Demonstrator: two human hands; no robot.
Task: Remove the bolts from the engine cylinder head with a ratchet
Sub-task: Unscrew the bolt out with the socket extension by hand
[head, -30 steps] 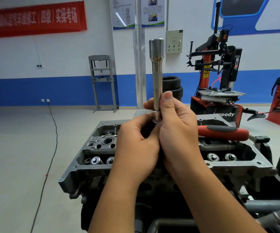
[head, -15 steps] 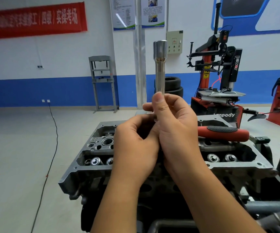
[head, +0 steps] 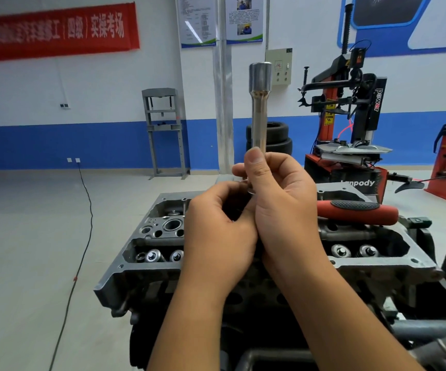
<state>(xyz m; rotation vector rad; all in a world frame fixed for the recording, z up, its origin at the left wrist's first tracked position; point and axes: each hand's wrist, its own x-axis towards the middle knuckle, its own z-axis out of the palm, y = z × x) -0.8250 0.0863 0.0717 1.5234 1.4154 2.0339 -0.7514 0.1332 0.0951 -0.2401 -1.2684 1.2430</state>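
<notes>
1. Two hands are meeting above the middle of the cylinder head (head: 146, 266): the left hand (head: 217, 236) and the right hand (head: 283, 210) are touching each other at the thumb side.
2. The right hand is holding a long socket extension (head: 259, 108) upright; its thumb is pressing along the shaft and its fingers are curling round the lower part.
3. The left hand is curling its fingers round something at the base of the extension, but what it is gripping is hidden, so I cannot tell it exactly.
4. The extension is standing vertical, with its wider socket end at the top, well above both hands.
5. A ratchet with a red and black handle (head: 355, 211) is lying across the top of the cylinder head, just to the right of the right hand; its head is hidden behind that hand.
6. The cylinder head is sitting under the hands, and valve springs (head: 153, 255) are showing in its open pockets on both sides.
7. Behind, a red tire changer (head: 350, 116) is standing at the right, stacked tires (head: 275, 135) are lying near the wall, and a grey press frame (head: 164, 129) is standing at the left.
8. A red banner (head: 53, 33) is hanging on the wall, and a black cable (head: 84, 210) is running over the floor.
</notes>
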